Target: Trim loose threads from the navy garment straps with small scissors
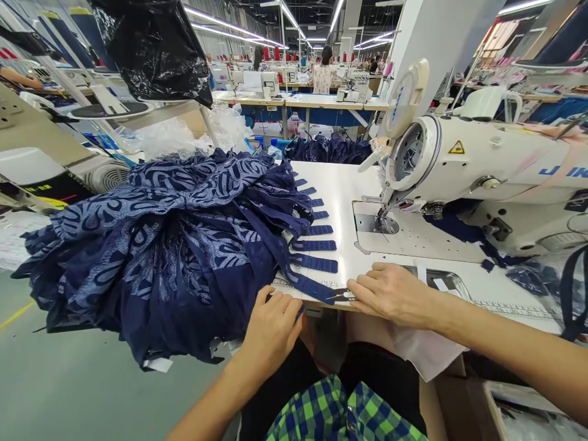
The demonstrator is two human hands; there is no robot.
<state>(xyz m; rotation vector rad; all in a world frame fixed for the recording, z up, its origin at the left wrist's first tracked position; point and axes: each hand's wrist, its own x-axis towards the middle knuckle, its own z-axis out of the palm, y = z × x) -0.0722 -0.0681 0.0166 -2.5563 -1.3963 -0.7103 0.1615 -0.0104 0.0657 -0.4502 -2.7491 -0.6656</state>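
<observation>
Nearest, a green-and-navy checked garment [316,407] is seen on the seated person. The left hand [274,324] lies at the table's near edge, fingers curled almost closed beside navy cloth; a dab of navy shows at the fingertips, but I cannot tell whether it is pinched. The right hand [390,295] has its grip closed on small snips [342,295], the points directed left at the end of a navy strap [312,286]. The strap lies flat across the table [340,184], over a printed measuring tape [519,308] whose figures I cannot read.

Beyond it, further navy tabs [316,245] fan rightward from a heap of navy garments [215,239] with a pale scroll pattern. The heap covers the table's left part and hangs over its near edge.

To the right stands a white sewing machine [459,144]. Its blue brand lettering shows a "J" and an "I"; the remainder is partly covered or out of sight. A yellow warning triangle [457,147] is fixed on its head. At left, a black panel [43,180] bears yellow-green characters too small to read.

Further off, a black plastic bag [151,55] hangs above clear wrapping [174,131]. In the background, a person [324,73] is among machines and red thread cones [277,53].
</observation>
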